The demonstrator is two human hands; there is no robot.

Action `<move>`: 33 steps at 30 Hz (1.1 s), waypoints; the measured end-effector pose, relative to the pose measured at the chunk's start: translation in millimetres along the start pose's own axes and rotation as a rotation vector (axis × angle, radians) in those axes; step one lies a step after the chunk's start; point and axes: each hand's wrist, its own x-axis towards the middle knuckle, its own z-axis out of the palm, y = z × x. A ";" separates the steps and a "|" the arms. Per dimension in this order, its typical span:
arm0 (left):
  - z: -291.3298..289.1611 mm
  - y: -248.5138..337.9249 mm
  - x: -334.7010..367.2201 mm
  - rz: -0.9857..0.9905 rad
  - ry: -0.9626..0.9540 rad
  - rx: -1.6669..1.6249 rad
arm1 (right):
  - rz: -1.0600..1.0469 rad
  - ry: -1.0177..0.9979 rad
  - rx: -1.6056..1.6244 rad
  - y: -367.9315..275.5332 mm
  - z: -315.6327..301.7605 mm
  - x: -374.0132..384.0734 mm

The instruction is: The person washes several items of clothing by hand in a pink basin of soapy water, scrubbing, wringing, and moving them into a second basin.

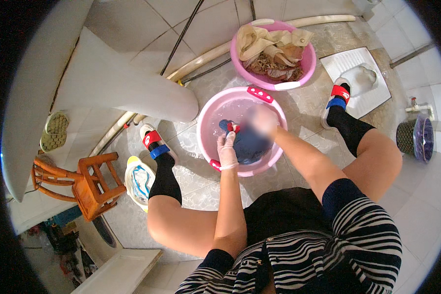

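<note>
A pink basin (208, 113) with soapy water stands on the wet tiled floor between my feet. Inside it lies a dark blue garment (252, 145) with a red bit. My left hand (226, 149), in a thin pale glove, grips the garment at its left side. My right hand (262, 120) is blurred by motion and presses on the same garment from above. Both forearms reach down into the basin from the lower edge of the picture.
A second pink basin (308, 62) with beige and brown clothes stands behind the first. A squat toilet pan (358, 81) is at the right, a small wooden stool (93, 183) at the left, a white washbasin (112, 83) above it, and a pale hose (206, 56) along the floor.
</note>
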 end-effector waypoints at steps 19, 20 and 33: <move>-21.3 -42.8 36.6 0.095 0.086 0.533 | -0.053 -0.429 -0.335 -27.0 39.5 13.0; -17.3 -42.4 39.7 0.085 0.129 0.498 | -0.130 -0.475 -0.320 -39.1 32.2 10.7; -33.8 -26.1 20.4 -0.107 -0.401 -0.539 | -0.413 0.252 0.549 -108.0 10.1 -68.8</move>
